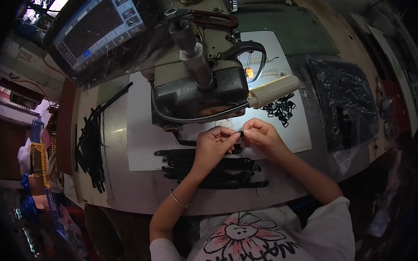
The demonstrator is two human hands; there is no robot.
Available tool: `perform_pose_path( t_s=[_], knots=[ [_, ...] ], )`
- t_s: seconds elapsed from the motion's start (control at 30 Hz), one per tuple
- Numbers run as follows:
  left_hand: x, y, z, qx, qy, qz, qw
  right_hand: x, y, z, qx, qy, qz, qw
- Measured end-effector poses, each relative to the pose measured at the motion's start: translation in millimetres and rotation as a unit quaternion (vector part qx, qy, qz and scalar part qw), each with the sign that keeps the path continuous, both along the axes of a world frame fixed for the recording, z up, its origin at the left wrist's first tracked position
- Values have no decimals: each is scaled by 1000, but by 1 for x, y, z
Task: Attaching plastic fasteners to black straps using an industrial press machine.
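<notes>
Left hand and right hand are right in front of the sewing machine, fingers pinching a small black piece from both sides, I'd guess to keep it steady. Black straps lie in front of the machine, black buckles to its right, probably for easy reach. Clear plastic bag further right holds something dark, can't tell what.

Blk small piece in fingers; blk flat strips; blk rect. buckles; cream cyl. tube; wht tee w/ pink, blk-outlined flower print.
</notes>
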State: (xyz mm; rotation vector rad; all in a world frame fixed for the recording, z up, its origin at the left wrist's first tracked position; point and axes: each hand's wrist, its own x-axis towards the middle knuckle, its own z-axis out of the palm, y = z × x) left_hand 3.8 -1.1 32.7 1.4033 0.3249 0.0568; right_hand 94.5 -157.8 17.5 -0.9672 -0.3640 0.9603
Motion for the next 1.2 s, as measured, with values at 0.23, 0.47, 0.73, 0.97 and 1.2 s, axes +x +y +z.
perform_pose_path(
  t_s=[0.23, 0.47, 0.73, 0.97, 1.2],
  knots=[
    [-7, 6, 9, 26, 62, -10, 998, 1, -3, -4, -20, -27, 45, 998],
    [-4, 13, 14, 143, 70, -36, 987, 1, 0, 4, -41, -92, 59, 993],
    [3, 17, 16, 225, 108, -98, 963, 2, -5, 4, -123, -137, 66, 981],
    [-8, 26, -8, 498, -69, -127, 855, 7, -9, -7, -162, -209, 22, 964],
    [11, 24, -24, 375, -91, -94, 918, 3, -8, 1, -176, -395, -9, 902]
  ],
)
